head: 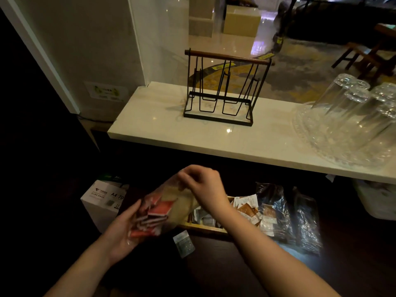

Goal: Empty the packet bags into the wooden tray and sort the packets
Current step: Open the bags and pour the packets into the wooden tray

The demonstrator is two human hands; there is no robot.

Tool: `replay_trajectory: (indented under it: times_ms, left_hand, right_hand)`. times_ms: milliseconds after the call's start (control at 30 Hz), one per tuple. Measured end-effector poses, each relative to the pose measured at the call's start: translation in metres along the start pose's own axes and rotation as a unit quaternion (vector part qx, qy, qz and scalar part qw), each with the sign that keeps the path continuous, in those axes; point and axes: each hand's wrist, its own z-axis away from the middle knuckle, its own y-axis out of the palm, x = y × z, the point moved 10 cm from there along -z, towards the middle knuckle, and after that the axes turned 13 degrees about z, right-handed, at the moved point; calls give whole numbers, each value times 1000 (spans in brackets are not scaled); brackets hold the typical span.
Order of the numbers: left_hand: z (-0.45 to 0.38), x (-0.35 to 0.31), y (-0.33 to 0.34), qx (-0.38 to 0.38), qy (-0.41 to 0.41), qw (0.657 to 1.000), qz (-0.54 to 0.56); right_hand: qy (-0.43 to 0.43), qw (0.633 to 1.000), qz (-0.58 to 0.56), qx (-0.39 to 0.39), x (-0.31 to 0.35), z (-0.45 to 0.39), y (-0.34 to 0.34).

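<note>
A clear plastic bag (171, 202) full of red and white packets (157, 213) is held over the left end of the wooden tray (205, 228). My left hand (124, 230) cups the bag from below. My right hand (203, 185) pinches the bag's top edge, fingers closed on the plastic. The tray holds grey packets (203, 218) and brown and white packets (246, 207). One pale blue packet (183, 243) lies on the dark surface in front of the tray. Two more clear bags of packets (276, 213) lie to the tray's right.
A box of A4 paper (102, 200) stands to the left. Above is a marble counter (214, 138) with a black wire rack (222, 88) and upturned glasses on a clear glass tray (351, 123). A white container (377, 200) sits at the far right.
</note>
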Motion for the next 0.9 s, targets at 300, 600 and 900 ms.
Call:
replay_trajectory:
  times_ms: [300, 600, 900]
  left_hand:
    - [29, -116, 1, -181, 364, 853, -327]
    - [48, -140, 29, -238, 455, 711, -481]
    - [56, -134, 71, -178, 511, 655, -528]
  right_hand:
    - [163, 969, -146, 114, -79, 9, 43]
    - [242, 916, -277, 161, -113, 16, 100]
    - [267, 908, -278, 163, -136, 15, 112]
